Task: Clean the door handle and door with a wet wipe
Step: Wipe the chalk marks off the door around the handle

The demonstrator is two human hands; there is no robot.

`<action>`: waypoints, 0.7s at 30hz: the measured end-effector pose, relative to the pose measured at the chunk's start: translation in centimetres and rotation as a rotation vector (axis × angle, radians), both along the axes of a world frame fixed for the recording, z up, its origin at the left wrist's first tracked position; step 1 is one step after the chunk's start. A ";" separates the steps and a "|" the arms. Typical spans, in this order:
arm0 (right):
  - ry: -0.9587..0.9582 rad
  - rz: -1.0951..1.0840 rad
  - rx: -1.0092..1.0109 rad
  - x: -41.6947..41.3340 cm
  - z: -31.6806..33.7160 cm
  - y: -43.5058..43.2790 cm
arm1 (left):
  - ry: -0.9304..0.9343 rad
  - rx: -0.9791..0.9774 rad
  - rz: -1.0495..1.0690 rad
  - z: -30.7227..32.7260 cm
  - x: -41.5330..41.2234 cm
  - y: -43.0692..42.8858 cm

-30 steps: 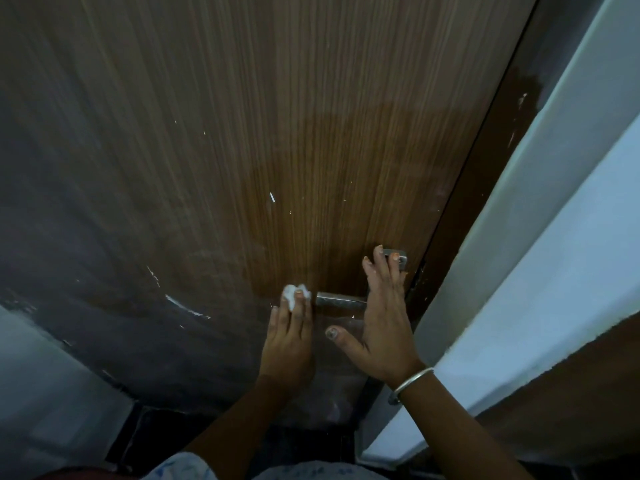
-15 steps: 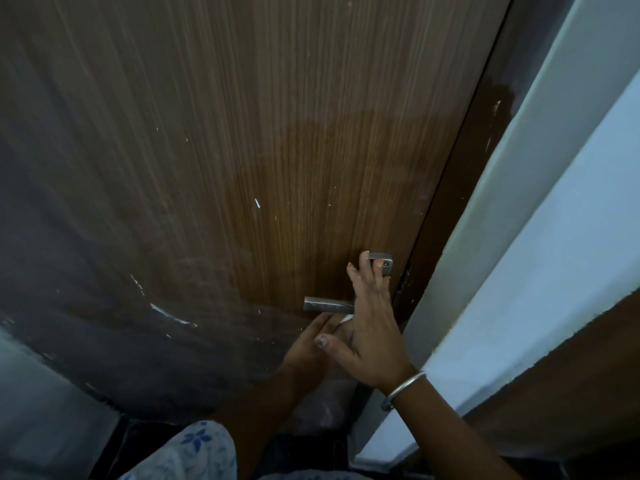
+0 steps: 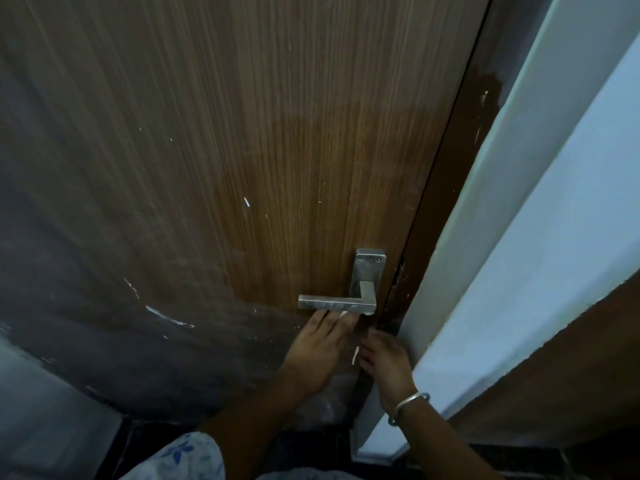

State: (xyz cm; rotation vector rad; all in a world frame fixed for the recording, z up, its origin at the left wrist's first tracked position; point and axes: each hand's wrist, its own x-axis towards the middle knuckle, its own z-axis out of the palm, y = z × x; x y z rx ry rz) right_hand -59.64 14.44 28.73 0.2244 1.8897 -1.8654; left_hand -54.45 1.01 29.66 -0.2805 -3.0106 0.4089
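Note:
A brown wood-grain door fills the view, with a silver lever handle on a metal plate near its right edge. My left hand presses a white wet wipe up against the underside of the lever; only small bits of the wipe show past the fingers. My right hand, with a metal bangle on the wrist, rests lower on the door's edge beside the frame, fingers curled, holding nothing that I can see.
The dark brown door frame and a pale blue wall stand right of the door. White scratches mark the door's lower left. A dusty grey film covers the door's left and bottom part.
My left hand slid the wipe from the lever's free end to under its right part. My right hand left the handle plate and dropped to the door's edge, uncovering the plate.

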 end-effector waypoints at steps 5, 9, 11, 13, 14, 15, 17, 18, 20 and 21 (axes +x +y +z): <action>-0.123 0.067 -0.286 -1.0 2.1 -1.5 | 0.098 0.050 -0.050 -0.2 0.0 -0.1; -0.267 -0.079 -0.446 -0.9 2.7 -2.8 | 0.127 0.101 -0.063 -0.4 0.1 -0.1; -0.289 -0.133 -0.504 -1.0 2.8 -2.8 | 0.158 0.126 -0.073 -0.2 0.2 0.0; -0.304 -0.162 -0.549 -1.1 2.9 -2.9 | 0.198 0.149 -0.097 0.2 0.2 -0.1; -0.309 -0.173 -0.567 -1.1 3.0 -2.9 | 0.209 0.168 -0.110 0.5 0.2 -0.1; -0.314 -0.186 -0.590 -1.1 3.1 -2.9 | 0.217 0.197 -0.127 0.7 0.3 -0.1; -0.301 -0.213 -0.640 -1.2 3.3 -2.9 | 0.221 0.281 -0.151 1.5 0.6 -0.2; -0.278 -0.222 -0.660 -1.2 3.5 -2.8 | 0.209 0.334 -0.154 2.0 0.8 -0.3; -0.204 -0.231 -0.654 -1.2 4.0 -2.3 | 0.204 0.424 -0.136 2.6 1.5 -0.5; -0.150 -0.243 -0.627 -1.2 4.4 -2.0 | 0.210 0.471 -0.105 2.7 1.9 -0.7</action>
